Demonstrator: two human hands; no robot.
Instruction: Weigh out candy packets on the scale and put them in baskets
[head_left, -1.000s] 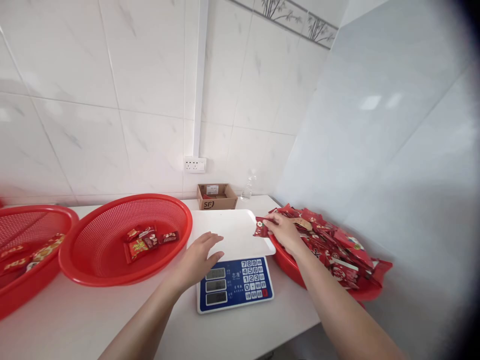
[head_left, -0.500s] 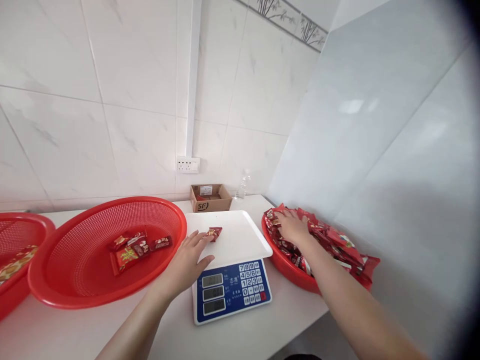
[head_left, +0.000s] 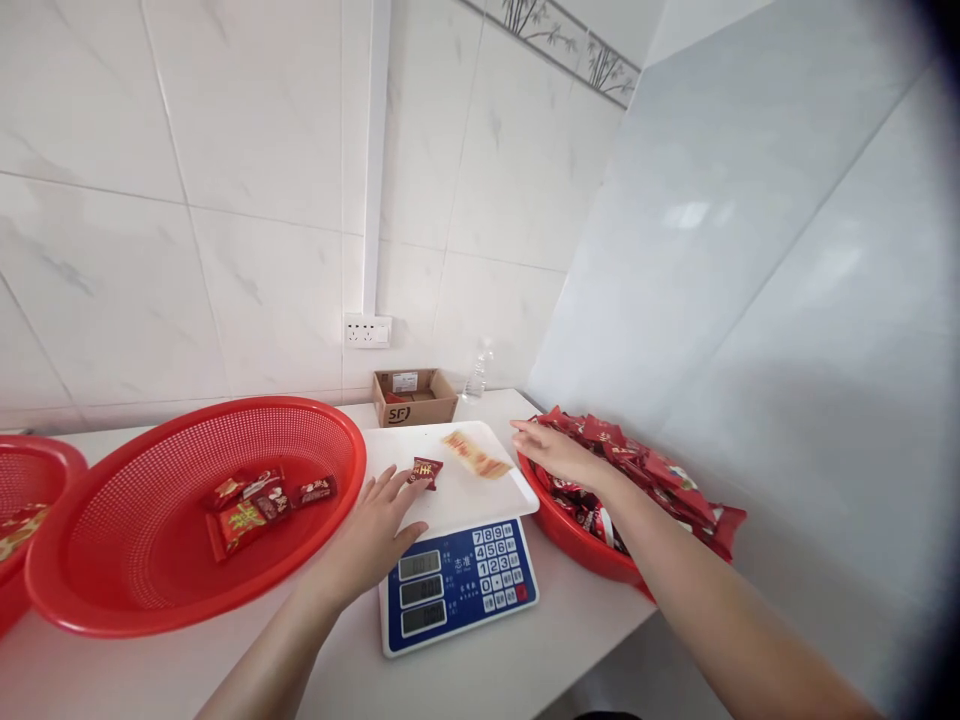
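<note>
My left hand point(head_left: 375, 535) reaches over the near left edge of the weighing scale's white pan point(head_left: 450, 505), fingers spread. Its fingertips are at a small dark red snack packet point(head_left: 427, 472) on the pan; whether they touch it I cannot tell. A second packet, yellowish and smeared by motion point(head_left: 476, 456), is over the pan's right half, apart from both hands. My right hand point(head_left: 559, 452) is stretched out at the pan's right side, above the rim of a red basket point(head_left: 577, 540) heaped with red packets. It holds nothing. The scale's blue keypad panel point(head_left: 461, 585) faces me.
A large red basket point(head_left: 112, 600) with several snack packets point(head_left: 244, 518) stands left of the scale. Another red basket point(head_left: 52, 460) is cut off at the left edge. Behind the scale are an open cardboard box point(head_left: 424, 410) and a clear plastic bottle point(head_left: 478, 372) near the wall.
My right hand has come out of the heaped basket, leftward toward the scale, and let go of the yellowish packet now over the pan. My left hand has hardly moved. The view has shifted slightly.
</note>
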